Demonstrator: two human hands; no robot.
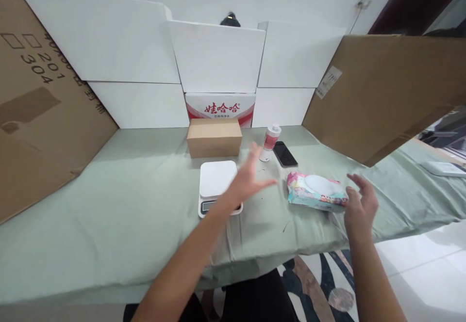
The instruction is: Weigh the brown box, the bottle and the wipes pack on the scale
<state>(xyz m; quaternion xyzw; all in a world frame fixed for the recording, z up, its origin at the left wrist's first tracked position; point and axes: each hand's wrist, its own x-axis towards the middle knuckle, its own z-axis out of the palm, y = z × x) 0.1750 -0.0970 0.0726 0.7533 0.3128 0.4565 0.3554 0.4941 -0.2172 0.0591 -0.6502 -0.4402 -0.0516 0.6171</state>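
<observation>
Fingers (254, 153) of the left hand (245, 180) were spread wide, holding nothing, with the bottle (270, 141) at one o'clock and the scale (215, 177) at eight; the right hand (361, 206), half-curled and empty, was at three o'clock from the wipes (316, 191)

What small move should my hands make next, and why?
Probably bring your left hand to the left end of the wipes: it is open and apart from them, while your right hand, also open, is by their right end.
</observation>
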